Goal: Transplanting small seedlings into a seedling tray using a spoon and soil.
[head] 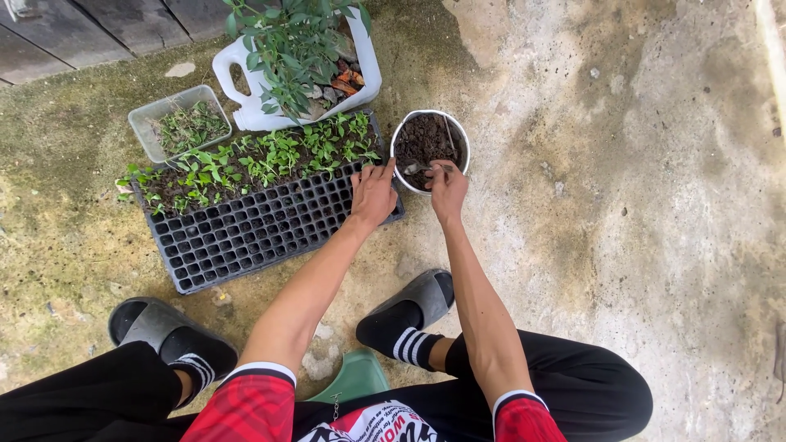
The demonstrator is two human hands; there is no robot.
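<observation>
1. The concrete ground [639, 205] spreads under everything, mossy and green toward my left.
2. My black seedling tray [246, 221] lies on it at a slant; its far rows carry small green seedlings [270, 155], while the near cells show no green.
3. Beyond the tray stands a cut white plastic jug [246, 98] holding a taller leafy plant [291, 41], and just left of it a clear tub [176, 123] of tiny sprouts.
4. The round white pot [409, 123] of dark soil sits touching the tray's right far corner.
5. My left hand [372, 196] rests on that tray corner beside the pot, fingers loosely curled, holding nothing I can see.
6. My right hand [446, 190] is at the pot's near rim, fingers pinched narrow around a small metal spoon [413, 169], whose bowl lies over the soil.
</observation>
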